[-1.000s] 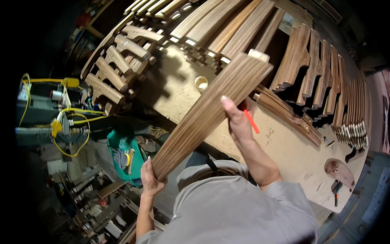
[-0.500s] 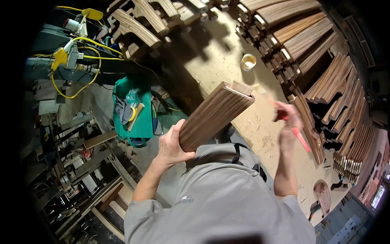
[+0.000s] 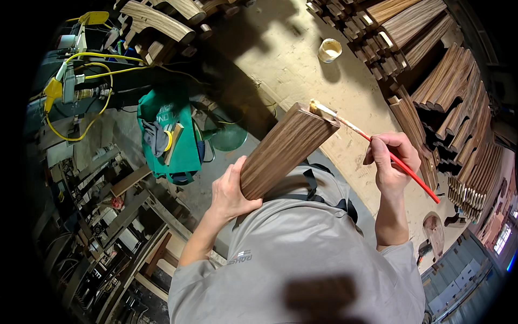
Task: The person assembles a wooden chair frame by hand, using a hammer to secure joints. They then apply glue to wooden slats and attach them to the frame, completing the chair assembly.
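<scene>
A dark brown, striped wooden piece (image 3: 288, 148) slants up from my left hand (image 3: 231, 190), which is closed round its lower end. In my right hand (image 3: 395, 157) a thin red-handled paintbrush (image 3: 415, 175) is pinched between thumb and fingers. Its pale, coated bristles are at the tenon on the upper end of the wooden piece. On the workbench beyond stands a small round tub (image 3: 329, 50) with a cream-coloured substance inside.
Stacked wooden parts (image 3: 453, 81) line the right of the workbench (image 3: 280, 59); more curved pieces (image 3: 162, 21) lie at the far left. A green bag (image 3: 175, 113) sits at left with grey gloves and a tape roll. Yellow cables (image 3: 89, 56) hang above it.
My right hand has brought the brush round, and its bristles now meet the end of the wooden piece. My left hand keeps its grip. The whole view has shifted slightly.
</scene>
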`<act>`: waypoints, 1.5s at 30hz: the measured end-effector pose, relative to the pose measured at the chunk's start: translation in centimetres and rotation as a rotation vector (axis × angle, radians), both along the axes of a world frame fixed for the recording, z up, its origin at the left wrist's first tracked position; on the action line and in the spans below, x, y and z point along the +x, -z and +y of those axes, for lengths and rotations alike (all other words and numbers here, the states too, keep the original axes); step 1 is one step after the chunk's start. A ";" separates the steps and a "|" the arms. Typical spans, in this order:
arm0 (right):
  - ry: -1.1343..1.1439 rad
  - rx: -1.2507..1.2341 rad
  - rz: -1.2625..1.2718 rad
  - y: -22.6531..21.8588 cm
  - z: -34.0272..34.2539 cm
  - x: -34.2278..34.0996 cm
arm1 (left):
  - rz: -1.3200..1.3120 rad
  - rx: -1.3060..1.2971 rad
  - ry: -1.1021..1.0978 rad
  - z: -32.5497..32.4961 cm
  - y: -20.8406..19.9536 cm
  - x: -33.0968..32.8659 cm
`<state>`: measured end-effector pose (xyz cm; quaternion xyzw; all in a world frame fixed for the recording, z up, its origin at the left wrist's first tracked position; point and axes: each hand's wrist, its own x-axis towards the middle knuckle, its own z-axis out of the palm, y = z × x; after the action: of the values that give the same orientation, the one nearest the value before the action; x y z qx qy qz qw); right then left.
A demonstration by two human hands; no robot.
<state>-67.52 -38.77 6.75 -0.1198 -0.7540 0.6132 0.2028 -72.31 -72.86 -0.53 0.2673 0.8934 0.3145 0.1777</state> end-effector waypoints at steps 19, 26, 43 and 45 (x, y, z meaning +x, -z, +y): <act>0.033 -0.619 0.202 1.6 -0.6 -0.5 | -2.202 1.139 0.053 -4.2 5.5 1.1; 0.030 -0.645 0.076 5.9 -1.7 -3.2 | -2.438 1.442 0.176 -2.5 8.6 2.9; -0.087 -0.478 0.013 5.6 -1.8 -4.4 | -2.432 1.330 0.126 -2.3 8.7 2.0; -0.061 -0.478 -0.033 5.5 -1.1 -3.7 | -2.438 1.324 0.110 -2.5 8.8 2.0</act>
<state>-71.26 -39.91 1.26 -0.1513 -0.5940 0.7780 0.1379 -70.29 -75.34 -9.37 -0.1048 -0.1493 0.6999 0.6905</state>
